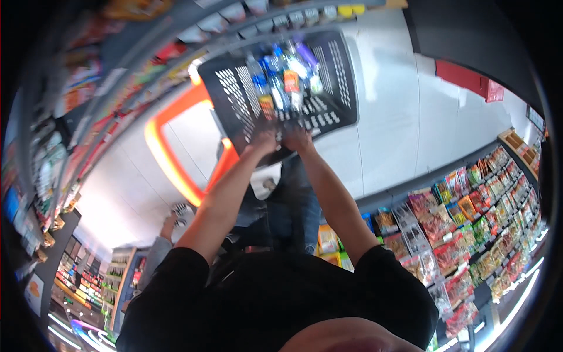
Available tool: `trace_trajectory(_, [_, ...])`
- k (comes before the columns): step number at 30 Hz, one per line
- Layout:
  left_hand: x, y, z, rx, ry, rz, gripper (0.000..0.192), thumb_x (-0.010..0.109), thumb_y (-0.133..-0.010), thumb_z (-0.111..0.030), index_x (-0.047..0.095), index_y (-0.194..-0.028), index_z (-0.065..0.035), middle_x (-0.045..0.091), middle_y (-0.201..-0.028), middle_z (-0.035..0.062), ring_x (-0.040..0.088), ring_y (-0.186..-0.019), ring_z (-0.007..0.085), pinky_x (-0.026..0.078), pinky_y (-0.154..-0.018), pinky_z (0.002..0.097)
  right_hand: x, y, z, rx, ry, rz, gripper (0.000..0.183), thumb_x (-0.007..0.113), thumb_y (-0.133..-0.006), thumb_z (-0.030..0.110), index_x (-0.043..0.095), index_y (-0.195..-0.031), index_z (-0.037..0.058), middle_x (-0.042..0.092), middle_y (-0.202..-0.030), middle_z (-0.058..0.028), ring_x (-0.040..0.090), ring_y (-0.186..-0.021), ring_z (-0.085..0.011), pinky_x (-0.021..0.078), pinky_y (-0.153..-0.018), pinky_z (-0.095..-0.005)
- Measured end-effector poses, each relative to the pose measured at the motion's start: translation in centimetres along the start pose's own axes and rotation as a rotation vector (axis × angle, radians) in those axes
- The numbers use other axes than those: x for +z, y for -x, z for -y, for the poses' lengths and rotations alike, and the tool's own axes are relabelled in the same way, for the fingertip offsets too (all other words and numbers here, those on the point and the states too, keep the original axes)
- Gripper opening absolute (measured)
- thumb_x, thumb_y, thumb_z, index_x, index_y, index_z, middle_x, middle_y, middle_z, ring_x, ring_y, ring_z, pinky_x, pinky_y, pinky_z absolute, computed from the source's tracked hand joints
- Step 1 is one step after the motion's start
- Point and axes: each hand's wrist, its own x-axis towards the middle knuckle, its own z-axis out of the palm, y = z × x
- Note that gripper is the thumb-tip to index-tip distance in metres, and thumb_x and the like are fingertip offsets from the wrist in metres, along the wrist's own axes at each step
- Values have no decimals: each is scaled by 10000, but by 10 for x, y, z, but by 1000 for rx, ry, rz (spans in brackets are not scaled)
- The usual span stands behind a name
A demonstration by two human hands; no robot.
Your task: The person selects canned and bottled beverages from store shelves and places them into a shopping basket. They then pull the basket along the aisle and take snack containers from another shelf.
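A black plastic shopping basket with slotted walls is in front of me, its orange handle sticking out to the left. Several plastic bottles lie inside, among them a bottle with an orange label and a purple item. Both my arms reach forward over the basket's near part. My left hand is close to a bottle with a yellow-orange label. Beside it, nearly touching, is my right hand. Motion blur and shade hide the fingers of both hands, so their grip does not show.
Shelves of packaged goods run along the left. Racks of bagged snacks stand at the right. Pale floor surrounds the basket. Another person's arm and striped shoe appear at lower left.
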Motion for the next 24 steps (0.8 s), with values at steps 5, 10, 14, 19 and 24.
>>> trace_trajectory(5, [-123,107,-88,159,-407,66,384,515,-862,-208,560,-1243,-199,622,-1174,157,582,-1123,341,467,-945,467,22,38,-1,-79,-13,53,849,668,-776,441,253,-1486,229,191,-1563,-77,151,-1431,-344,234,-1039,-677])
trace_trajectory(10, [-257,198,-75,239,-647,-285,274,508,-853,-127,649,-1087,-95,616,-1168,133,528,-1164,342,316,-1020,646,-41,84,89,-263,-490,-150,509,669,-792,383,598,-1163,41,651,-1022,-222,634,-995,-322,504,-845,-374])
trace_trajectory(14, [-316,256,-43,188,-1124,-141,375,529,-839,-80,633,-1193,-149,344,-1491,139,293,-1385,386,207,-1056,685,-130,157,184,-591,-1269,12,629,619,-866,110,337,-1420,15,532,-1297,-131,511,-1195,-214,404,-1024,-361])
trace_trajectory(19, [-300,272,-25,1020,-1262,-258,173,660,-701,-204,713,-865,-185,677,-1063,54,573,-1114,216,415,-922,490,-121,157,260,-569,-975,-215,540,631,-845,104,405,-1327,20,565,-1151,-90,548,-1043,-196,454,-858,-328])
trace_trajectory(24, [-276,261,-13,732,-1270,-449,114,620,-733,-238,710,-730,-169,664,-766,10,614,-890,183,382,-871,383,-109,137,286,-264,-784,-492,307,610,-741,65,564,-1039,10,647,-901,-205,638,-898,-373,502,-765,-437])
